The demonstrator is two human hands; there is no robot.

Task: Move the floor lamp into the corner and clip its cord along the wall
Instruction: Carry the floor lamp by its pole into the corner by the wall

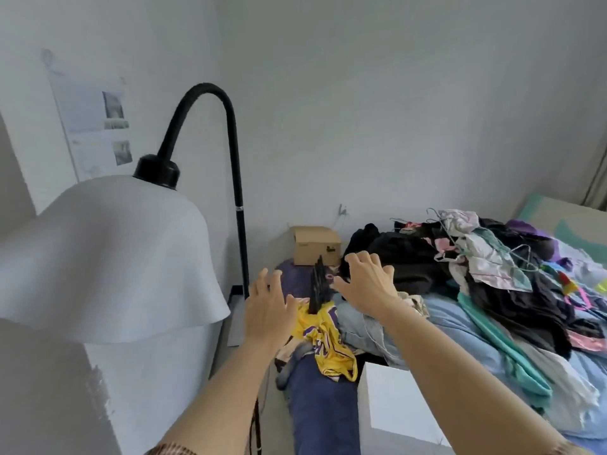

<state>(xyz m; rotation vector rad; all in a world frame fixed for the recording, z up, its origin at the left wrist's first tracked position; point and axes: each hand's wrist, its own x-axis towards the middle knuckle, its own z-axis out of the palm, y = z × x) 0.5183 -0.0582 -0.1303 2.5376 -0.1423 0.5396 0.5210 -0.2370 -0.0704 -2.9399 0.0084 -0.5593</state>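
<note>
The floor lamp stands at the left, near the corner of the room. Its black pole rises from the floor and bends over in a gooseneck to a wide white shade close to me. My left hand hovers open just right of the pole, not touching it. My right hand is also open, fingers spread, above the clothes on the bed. A dark cord hangs near the bottom by my left arm. I see no cord clips.
A bed at the right carries a heap of clothes and hangers. A yellow jersey and a black upright object lie near my hands. A cardboard box sits by the wall, a white box near me.
</note>
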